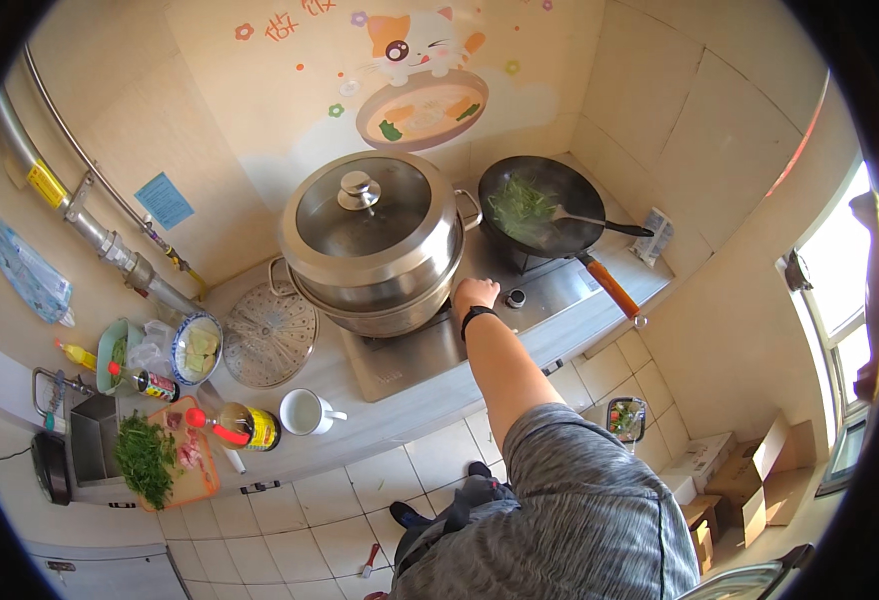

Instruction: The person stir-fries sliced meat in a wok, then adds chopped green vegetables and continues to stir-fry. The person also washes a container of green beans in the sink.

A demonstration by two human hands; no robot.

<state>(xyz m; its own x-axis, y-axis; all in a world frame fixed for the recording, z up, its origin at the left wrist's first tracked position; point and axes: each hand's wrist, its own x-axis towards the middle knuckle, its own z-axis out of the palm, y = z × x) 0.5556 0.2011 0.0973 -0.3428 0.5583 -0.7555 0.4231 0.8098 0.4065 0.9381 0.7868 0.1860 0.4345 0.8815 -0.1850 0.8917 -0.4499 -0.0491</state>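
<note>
My right hand [477, 292], with a black band at the wrist, reaches to the front of the steel gas stove [559, 289]. Its fingers are curled, and whatever lies under them is hidden. Just right of it is a stove knob [515, 298]. Behind and left of the hand stands a large steel steamer pot [379, 292] with a glass-centred lid [312, 217]. On the right burner, a black wok [586, 187] holds green stalks [520, 206] and a spatula [582, 218]. Only a sliver of my left hand [376, 596] shows at the bottom edge.
Left on the counter are a perforated steamer plate [271, 337], a white mug [306, 412], a bowl of cut vegetables [198, 352], sauce bottles [248, 429], a knife [229, 450] and a cutting board [199, 487] with greens and meat. The wok's wooden handle [612, 289] overhangs the counter edge.
</note>
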